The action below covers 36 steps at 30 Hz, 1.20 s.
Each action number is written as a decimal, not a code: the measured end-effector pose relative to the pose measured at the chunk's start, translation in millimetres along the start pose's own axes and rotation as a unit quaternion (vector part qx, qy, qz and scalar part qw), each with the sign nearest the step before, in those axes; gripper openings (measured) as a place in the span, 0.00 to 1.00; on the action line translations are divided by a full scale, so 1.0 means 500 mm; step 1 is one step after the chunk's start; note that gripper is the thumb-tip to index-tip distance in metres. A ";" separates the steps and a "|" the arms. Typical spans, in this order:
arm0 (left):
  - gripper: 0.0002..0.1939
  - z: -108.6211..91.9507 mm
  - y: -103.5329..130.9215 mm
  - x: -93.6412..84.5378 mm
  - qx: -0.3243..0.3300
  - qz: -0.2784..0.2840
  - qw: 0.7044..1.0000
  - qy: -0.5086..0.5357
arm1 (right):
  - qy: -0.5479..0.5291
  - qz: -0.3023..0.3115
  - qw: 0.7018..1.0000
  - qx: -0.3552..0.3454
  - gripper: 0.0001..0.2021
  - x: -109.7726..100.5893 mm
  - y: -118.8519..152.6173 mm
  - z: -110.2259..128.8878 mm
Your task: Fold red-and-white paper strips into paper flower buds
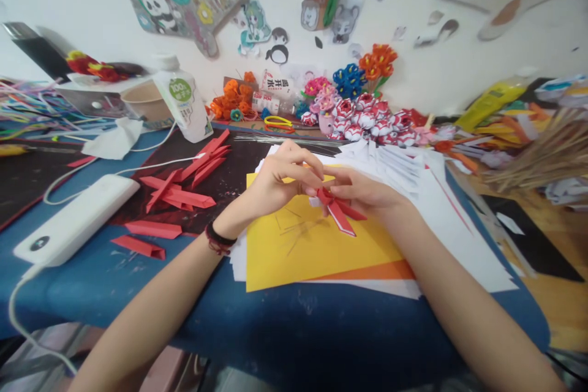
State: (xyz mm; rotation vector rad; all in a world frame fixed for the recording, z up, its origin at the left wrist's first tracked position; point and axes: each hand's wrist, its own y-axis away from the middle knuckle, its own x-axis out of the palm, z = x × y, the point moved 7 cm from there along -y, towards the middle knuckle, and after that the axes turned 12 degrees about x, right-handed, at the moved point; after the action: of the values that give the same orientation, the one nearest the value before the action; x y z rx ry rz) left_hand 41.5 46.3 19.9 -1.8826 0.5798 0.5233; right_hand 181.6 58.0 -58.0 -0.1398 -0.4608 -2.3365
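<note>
Between my two hands is a folded red paper piece [340, 215] with white edges, its pointed strips hanging toward me. My left hand [290, 173] pinches it from the left, fingers bent over its top. From the right, my right hand [361, 188] grips the same piece, thumb and fingers closed around it; part of the paper is hidden by the fingers. Below them lies a yellow sheet [294, 257] with several thin wires [296, 229] on it. Several folded red paper strips [184, 196] rest on the dark mat to the left.
A white power bank [76, 220] with a cable lies at the left. Behind it stands a white bottle [184, 101]. White paper sheets [459, 245] spread to the right. Red-and-white paper flowers [367, 119] are piled along the wall. Dry stalks [546, 147] fill the far right.
</note>
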 end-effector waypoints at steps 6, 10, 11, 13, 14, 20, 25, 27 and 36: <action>0.11 0.015 0.000 -0.028 -0.014 0.027 0.994 -0.106 | 0.030 -0.165 0.983 -0.073 0.31 -0.031 0.006 0.024; 0.20 0.028 0.015 -0.013 -0.021 0.073 0.952 -0.297 | 0.061 -0.297 0.943 -0.140 0.31 -0.050 0.017 0.037; 0.19 0.029 0.019 -0.001 -0.013 0.094 0.938 -0.334 | 0.068 -0.313 0.935 -0.155 0.30 -0.049 0.019 0.040; 0.15 0.031 0.025 0.015 -0.013 0.109 0.919 -0.377 | 0.091 -0.325 0.925 -0.175 0.29 -0.041 0.022 0.046; 0.13 0.032 0.027 0.020 -0.018 0.110 0.915 -0.388 | 0.105 -0.324 0.923 -0.180 0.29 -0.035 0.021 0.048; 0.14 0.029 0.028 0.026 -0.030 0.099 0.903 -0.416 | 0.151 -0.298 0.926 -0.177 0.29 -0.011 0.014 0.045; 0.15 0.016 0.025 0.021 0.004 0.080 0.897 -0.435 | 0.156 -0.319 0.926 -0.129 0.19 -0.020 0.005 0.027; 0.15 0.012 0.025 0.019 0.017 0.069 0.894 -0.443 | 0.162 -0.303 0.933 -0.105 0.15 -0.018 0.000 0.020; 0.20 -0.024 0.024 0.025 0.112 0.044 0.868 -0.483 | 0.109 -0.345 0.924 -0.124 0.16 -0.024 0.012 0.019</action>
State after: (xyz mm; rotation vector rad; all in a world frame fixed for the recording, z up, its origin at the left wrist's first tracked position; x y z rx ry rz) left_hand 45.1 29.4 8.2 -1.1531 0.0371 1.2842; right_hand 194.1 65.3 -50.2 0.1991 -0.0964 -3.0537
